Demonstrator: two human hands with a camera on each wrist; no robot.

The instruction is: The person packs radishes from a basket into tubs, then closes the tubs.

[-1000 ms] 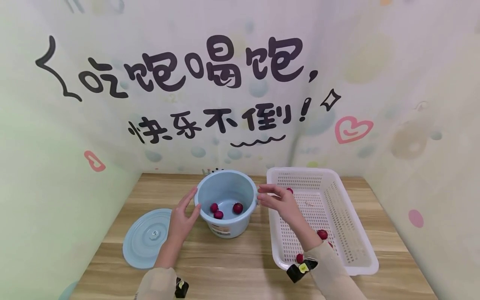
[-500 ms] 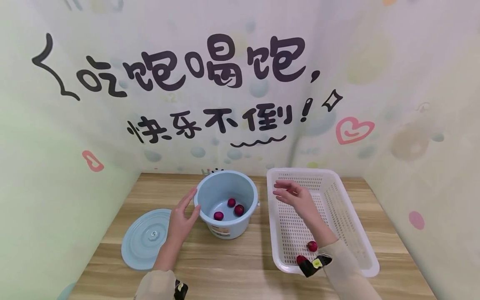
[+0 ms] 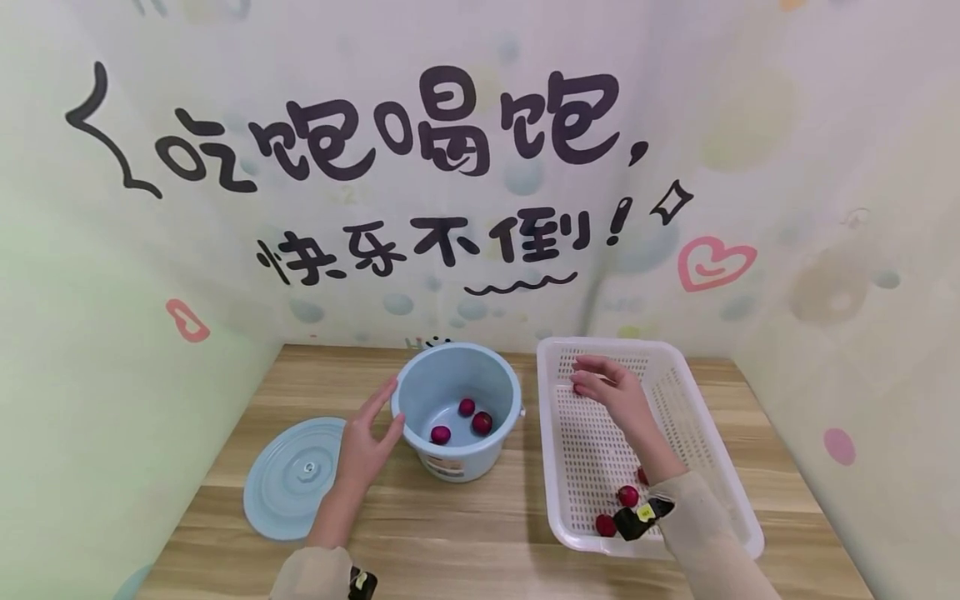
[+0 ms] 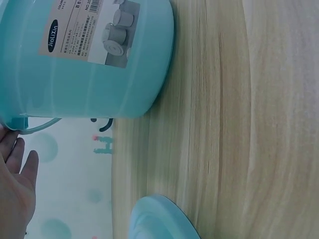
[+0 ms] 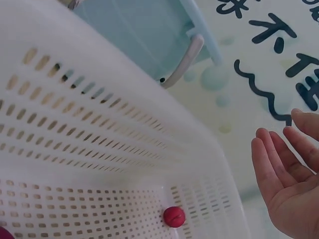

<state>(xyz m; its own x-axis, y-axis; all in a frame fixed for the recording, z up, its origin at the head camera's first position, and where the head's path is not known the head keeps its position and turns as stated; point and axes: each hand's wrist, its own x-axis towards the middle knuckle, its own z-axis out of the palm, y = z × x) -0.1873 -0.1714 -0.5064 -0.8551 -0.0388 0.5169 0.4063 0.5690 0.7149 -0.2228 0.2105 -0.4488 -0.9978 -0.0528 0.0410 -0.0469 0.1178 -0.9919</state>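
My left hand [image 3: 365,443] touches the left rim of a blue bucket [image 3: 459,462], its fingers nearly straight; the left wrist view shows the fingers [image 4: 15,149] at the bucket's [image 4: 75,94] rim by the handle joint. Three dark red round items [image 3: 482,423] lie inside the bucket. My right hand [image 3: 618,398] hovers over the back left of a white perforated basket [image 3: 549,467], fingers loosely bent and empty. In the right wrist view a red item [image 5: 174,217] lies in the basket's [image 5: 149,104] corner, apart from the right hand [image 5: 289,184].
A round blue lid [image 3: 288,492] lies on the wooden table [image 3: 450,542] left of the bucket. More red items [image 3: 627,497] lie near the basket's front. A wall with black lettering [image 3: 450,242] stands behind the table.
My right hand has moved right, from beside the bucket's right rim to over the basket. The red items in the bucket have shifted. My left hand has stayed at the rim.
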